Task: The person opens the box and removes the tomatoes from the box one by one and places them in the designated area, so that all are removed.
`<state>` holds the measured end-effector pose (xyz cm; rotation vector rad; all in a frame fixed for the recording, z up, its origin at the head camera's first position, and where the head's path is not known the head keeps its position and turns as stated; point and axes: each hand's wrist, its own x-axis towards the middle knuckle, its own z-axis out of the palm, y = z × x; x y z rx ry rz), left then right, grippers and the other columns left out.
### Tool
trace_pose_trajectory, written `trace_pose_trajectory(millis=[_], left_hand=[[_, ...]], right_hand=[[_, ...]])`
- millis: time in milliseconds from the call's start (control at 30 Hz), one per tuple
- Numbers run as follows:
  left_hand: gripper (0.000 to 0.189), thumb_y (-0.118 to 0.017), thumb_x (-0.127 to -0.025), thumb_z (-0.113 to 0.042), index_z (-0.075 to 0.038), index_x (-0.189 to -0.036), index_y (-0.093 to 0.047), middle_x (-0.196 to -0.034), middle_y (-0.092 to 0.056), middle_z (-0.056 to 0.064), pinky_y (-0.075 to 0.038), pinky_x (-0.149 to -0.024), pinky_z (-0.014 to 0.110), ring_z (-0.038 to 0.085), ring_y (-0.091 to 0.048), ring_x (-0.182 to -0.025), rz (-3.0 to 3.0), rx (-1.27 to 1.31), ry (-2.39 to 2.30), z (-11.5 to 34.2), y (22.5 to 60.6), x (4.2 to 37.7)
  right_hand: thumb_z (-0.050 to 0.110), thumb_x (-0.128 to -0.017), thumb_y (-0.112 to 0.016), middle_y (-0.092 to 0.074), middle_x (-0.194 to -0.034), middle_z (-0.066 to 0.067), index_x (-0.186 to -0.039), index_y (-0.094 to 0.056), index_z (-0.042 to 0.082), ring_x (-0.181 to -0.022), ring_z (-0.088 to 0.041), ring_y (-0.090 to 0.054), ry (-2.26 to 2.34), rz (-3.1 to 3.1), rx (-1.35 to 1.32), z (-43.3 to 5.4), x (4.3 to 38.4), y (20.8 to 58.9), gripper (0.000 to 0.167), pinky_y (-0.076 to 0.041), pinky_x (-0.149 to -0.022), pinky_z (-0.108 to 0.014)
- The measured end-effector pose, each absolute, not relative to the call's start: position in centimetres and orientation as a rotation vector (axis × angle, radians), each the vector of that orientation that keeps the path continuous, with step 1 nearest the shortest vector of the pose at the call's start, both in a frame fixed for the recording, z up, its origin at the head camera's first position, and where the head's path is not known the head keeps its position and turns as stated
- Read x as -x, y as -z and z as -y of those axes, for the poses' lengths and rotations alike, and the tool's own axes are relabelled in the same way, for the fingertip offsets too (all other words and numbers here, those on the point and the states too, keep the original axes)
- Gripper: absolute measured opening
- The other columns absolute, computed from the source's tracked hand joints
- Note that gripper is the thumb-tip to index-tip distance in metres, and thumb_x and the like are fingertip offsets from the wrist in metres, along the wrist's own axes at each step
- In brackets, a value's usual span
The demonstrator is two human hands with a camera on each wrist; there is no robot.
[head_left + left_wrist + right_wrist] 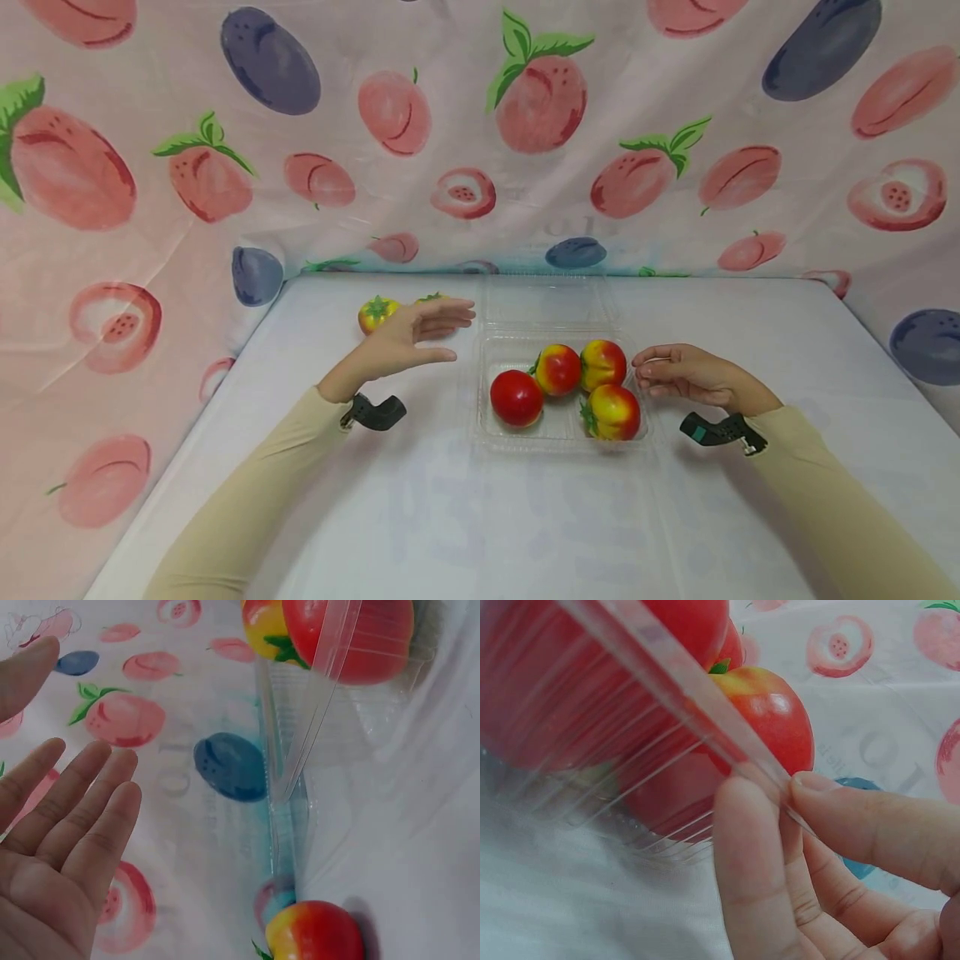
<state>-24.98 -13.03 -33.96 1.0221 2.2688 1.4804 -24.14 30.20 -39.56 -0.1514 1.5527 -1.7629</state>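
the clear plastic box [555, 421] sits on the worktop [450, 517] in front of me, its lid [547, 302] laid open toward the back. in it are a plain red fruit [517, 398] on the left and three red-and-yellow fruits [557, 370] grouped through the middle and right. my right hand [690, 377] pinches the right rim [739, 739] between thumb and fingers, as the right wrist view shows. my left hand [401, 340] grasps nothing: fingers straight, thumb spread from them, hanging just off the box's left side. beyond it, outside the box, lie a green-topped fruit [377, 313] and a second fruit [432, 297], mostly hidden by my fingers. a fruit-printed cloth [465, 108] hangs behind it all.

i take the step in hand to be filling the box, the right side steadying it while the left is free between pieces; emptying it can't be ruled out from here. if filling, the next move calls for turning my left palm to the loose pair, closing round one and lowering it into the bare space at the back left, without nudging its neighbours. the thin plastic could flex or slide, so a light pinch on the right seems wise.
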Motion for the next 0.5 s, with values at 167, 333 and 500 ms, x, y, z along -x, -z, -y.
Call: trace_pose_trajectory(millis=[167,333,500], left_hand=[[0.061,-0.071,-0.082,-0.008,-0.006,-0.137,-0.045,-0.136,-0.053,0.009,-0.042,-0.106,0.034,0.021,-0.052,-0.125,-2.267,-1.061,-1.354,12.0,33.8,25.0],[0.06,-0.072,-0.081,-0.01,-0.003,-0.135,-0.047,-0.136,-0.053,0.011,-0.043,-0.105,0.035,0.023,-0.053,-0.124,-2.239,-1.119,-1.257,10.9,33.9,25.1],[0.057,-0.069,-0.083,-0.006,-0.001,-0.135,-0.047,-0.136,-0.052,0.016,-0.044,-0.103,0.035,0.025,-0.054,-0.123,-2.221,-1.165,-1.184,10.1,34.6,25.6]], right_hand=[[0.004,-0.098,-0.045,-0.07,-0.092,0.0,-0.102,-0.062,0.011,-0.084,-0.01,-0.067,1.771,-1.53,0.195,-30.2,24.1,39.5,0.019,-0.056,-0.079,-0.021],[0.004,-0.098,-0.045,-0.07,-0.092,0.0,-0.103,-0.062,0.01,-0.084,-0.01,-0.067,1.777,-1.518,0.217,-30.3,24.1,39.5,0.018,-0.056,-0.079,-0.021],[0.005,-0.098,-0.046,-0.07,-0.092,0.0,-0.103,-0.061,0.01,-0.084,-0.01,-0.067,1.767,-1.535,0.209,-30.2,24.1,39.4,0.017,-0.056,-0.079,-0.021]])
